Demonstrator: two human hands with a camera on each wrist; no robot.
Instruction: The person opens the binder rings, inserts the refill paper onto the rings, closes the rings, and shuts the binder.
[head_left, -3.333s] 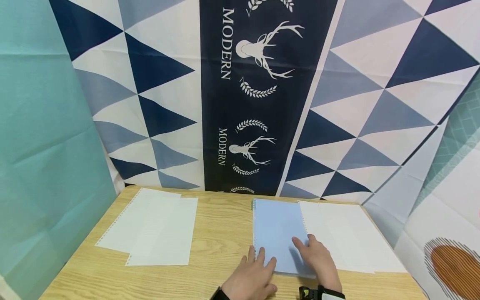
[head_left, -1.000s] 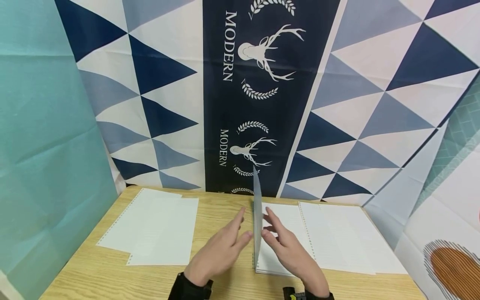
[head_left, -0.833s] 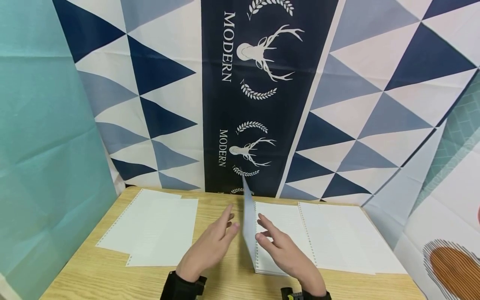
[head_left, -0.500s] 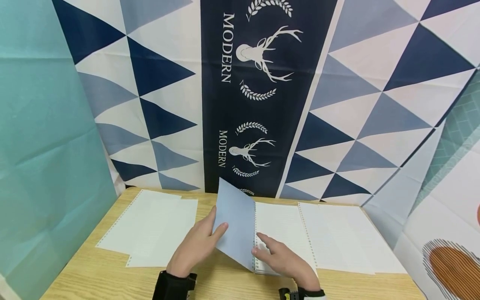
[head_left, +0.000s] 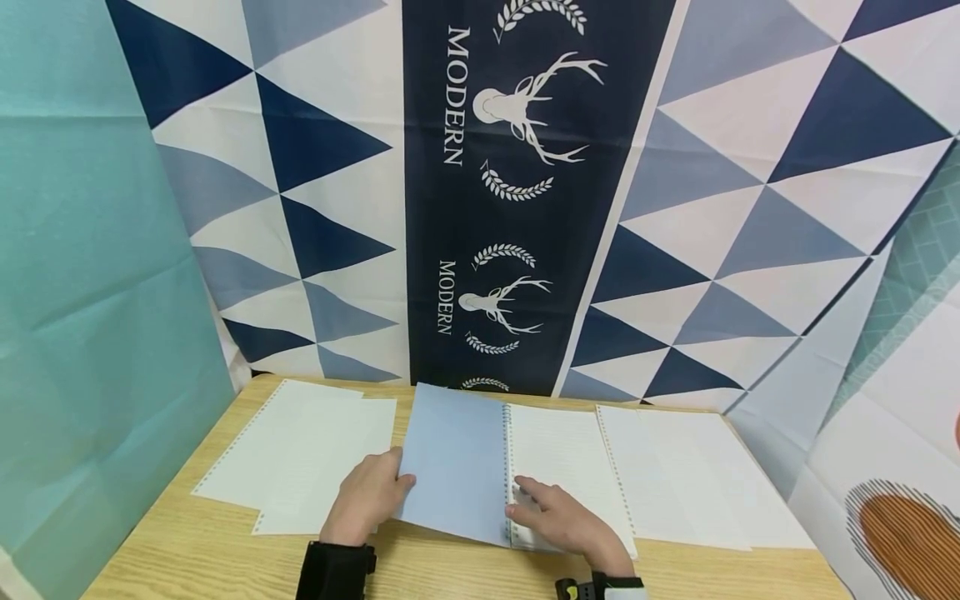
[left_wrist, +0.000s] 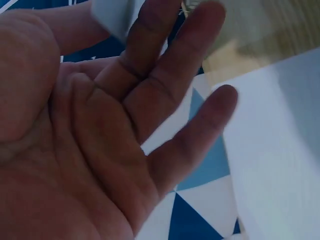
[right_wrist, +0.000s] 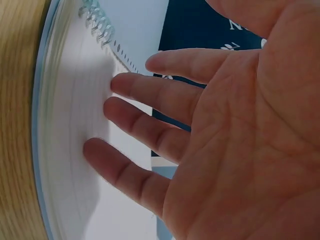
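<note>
The spiral notebook (head_left: pixel 570 450) lies open on the wooden table (head_left: pixel 465 571), towards 5 o'clock; its coil (head_left: pixel 507 467) and long axis run 6 to 12 o'clock. The blue cover (head_left: pixel 457 467) is pinched at its 9 o'clock edge by the left hand (head_left: pixel 363 497), apparently so it is held back. The right hand's (head_left: pixel 562 518) fingers are nearly straight, gripping nothing; whether paper is touched cannot be told.

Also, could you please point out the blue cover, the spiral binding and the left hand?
Blue cover (head_left: pixel 459 463): head view, on its inner face.
Spiral binding (head_left: pixel 507 473): head view, middle of its coils.
Left hand (head_left: pixel 366 493): head view, back of hand.
</note>
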